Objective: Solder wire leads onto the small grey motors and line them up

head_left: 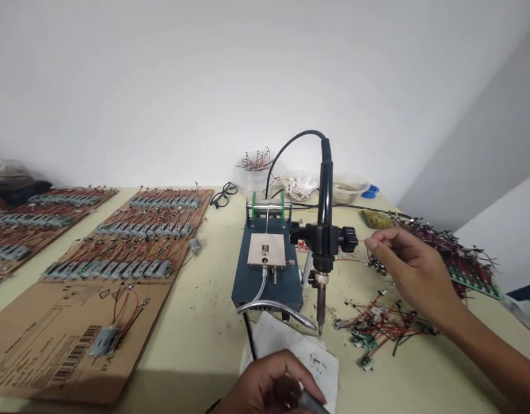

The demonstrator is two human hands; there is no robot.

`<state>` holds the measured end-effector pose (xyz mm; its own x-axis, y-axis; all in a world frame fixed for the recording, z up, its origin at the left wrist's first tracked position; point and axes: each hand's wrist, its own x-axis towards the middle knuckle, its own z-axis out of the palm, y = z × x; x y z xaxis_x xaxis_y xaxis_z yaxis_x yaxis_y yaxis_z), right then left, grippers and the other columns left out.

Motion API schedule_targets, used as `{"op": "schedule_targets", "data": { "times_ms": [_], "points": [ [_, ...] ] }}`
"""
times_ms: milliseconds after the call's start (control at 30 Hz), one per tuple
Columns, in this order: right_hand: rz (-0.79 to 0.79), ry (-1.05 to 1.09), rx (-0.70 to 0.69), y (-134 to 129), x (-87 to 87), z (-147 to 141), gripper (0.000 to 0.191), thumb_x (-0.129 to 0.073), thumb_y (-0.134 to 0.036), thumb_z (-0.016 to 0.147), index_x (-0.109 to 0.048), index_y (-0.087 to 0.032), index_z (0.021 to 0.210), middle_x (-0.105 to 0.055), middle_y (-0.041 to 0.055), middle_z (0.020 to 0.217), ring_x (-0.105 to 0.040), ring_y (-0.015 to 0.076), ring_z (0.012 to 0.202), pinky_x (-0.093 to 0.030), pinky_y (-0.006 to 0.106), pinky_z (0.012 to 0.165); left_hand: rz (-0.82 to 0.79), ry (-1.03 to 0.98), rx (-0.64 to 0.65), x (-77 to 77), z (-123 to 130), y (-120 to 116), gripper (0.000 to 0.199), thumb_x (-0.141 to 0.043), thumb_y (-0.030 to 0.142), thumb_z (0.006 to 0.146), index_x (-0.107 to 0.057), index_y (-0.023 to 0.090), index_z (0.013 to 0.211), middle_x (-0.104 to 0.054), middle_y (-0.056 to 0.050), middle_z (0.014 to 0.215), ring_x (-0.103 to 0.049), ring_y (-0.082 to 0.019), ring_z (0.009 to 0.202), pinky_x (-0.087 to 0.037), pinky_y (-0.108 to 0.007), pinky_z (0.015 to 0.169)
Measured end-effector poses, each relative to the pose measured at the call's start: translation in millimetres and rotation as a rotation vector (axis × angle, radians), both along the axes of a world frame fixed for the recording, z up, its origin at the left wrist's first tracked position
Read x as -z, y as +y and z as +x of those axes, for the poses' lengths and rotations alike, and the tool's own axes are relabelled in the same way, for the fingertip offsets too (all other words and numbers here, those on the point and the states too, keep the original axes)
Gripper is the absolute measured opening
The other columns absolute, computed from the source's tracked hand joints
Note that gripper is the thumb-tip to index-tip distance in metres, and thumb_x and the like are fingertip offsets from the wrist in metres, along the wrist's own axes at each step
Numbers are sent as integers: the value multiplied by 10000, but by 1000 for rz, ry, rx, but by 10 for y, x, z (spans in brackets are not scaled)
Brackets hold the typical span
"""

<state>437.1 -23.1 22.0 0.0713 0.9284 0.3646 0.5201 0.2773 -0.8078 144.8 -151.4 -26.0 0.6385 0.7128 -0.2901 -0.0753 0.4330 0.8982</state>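
My left hand [276, 382] is at the bottom edge, its fingers closed round a small grey motor [310, 401] that is partly cut off by the frame. Thumb and fingertips of my right hand [403, 259] pinch a thin reddish wire [361, 240], beside the black knob of the iron's holder. A soldering iron [325, 201] stands upright in that holder, tip down over white paper [321, 368]. Left of it is a dark blue solder feeder [241, 276] with a solder spool [268, 206] and a bent metal feed tube [273, 305] pointing at the tip.
Cardboard sheets [27, 333] on the left carry rows of wired motors [114, 269]; one motor [104, 340] lies apart. Right of the iron are a heap of wired small boards [377, 328] and a panel of green circuit boards [472, 282]. Tubs [254, 181] stand by the wall.
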Motion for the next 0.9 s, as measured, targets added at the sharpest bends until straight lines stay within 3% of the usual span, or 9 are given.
{"op": "schedule_targets", "data": {
  "times_ms": [67,233,400,567,633,733,800,900],
  "points": [
    [-12,-26,-38,-36,10,-14,375,-677,-600,990,-689,-231,921,-564,16,806,-481,188,710,-364,305,572,-83,-67,-61,41,44,57,606,-962,652,622,-615,204,836,-528,54,661,-417,-66,555,-258,-244,549],
    [-28,-115,-119,-119,76,-63,313,-670,-560,997,-731,-257,948,-532,-1,741,-504,194,689,-385,304,582,-187,-149,-90,106,36,65,573,-998,534,634,-609,201,891,-589,57,674,-443,-44,507,-267,-221,532],
    [-57,-196,-268,-199,52,-130,305,-653,-546,1008,-766,-271,934,-642,34,772,-597,226,734,-452,328,613,-278,-72,-83,145,-21,113,627,-1054,435,515,-604,190,878,-664,23,672,-530,-70,539,-338,-202,530],
    [-113,-280,-453,-269,48,-190,292,-588,-497,1072,-743,-290,936,-675,10,776,-591,187,665,-424,321,565,-303,-49,-98,-8,-27,152,637,-1057,454,490,-639,202,899,-637,47,623,-438,-47,457,-257,-198,479],
    [-141,-284,-488,-306,59,-213,287,-582,-496,1083,-725,-296,936,-650,-12,733,-564,171,625,-406,312,538,-341,-84,-176,-112,-13,129,609,-1017,544,559,-654,201,906,-668,26,661,-488,-57,481,-278,-192,492],
    [-152,-255,-524,-379,46,-253,275,-575,-476,1098,-705,-294,938,-637,-22,724,-544,156,602,-404,294,517,-334,-78,-259,-242,2,92,570,-914,678,666,-678,184,823,-591,40,564,-455,-55,450,-240,-186,468],
    [-130,-233,-540,-431,18,-280,255,-576,-449,1105,-701,-290,949,-637,-21,738,-550,150,605,-398,289,513,-269,-43,-249,-278,0,94,580,-940,672,621,-685,172,768,-582,44,551,-433,-46,424,-241,-189,446],
    [-114,-223,-565,-497,-23,-313,238,-581,-416,1108,-702,-276,958,-624,-15,759,-552,148,621,-391,293,534,-260,-16,-227,-255,-15,139,604,-1004,589,533,-721,161,851,-714,-3,666,-502,-53,416,-334,-197,442]
  ]
}}
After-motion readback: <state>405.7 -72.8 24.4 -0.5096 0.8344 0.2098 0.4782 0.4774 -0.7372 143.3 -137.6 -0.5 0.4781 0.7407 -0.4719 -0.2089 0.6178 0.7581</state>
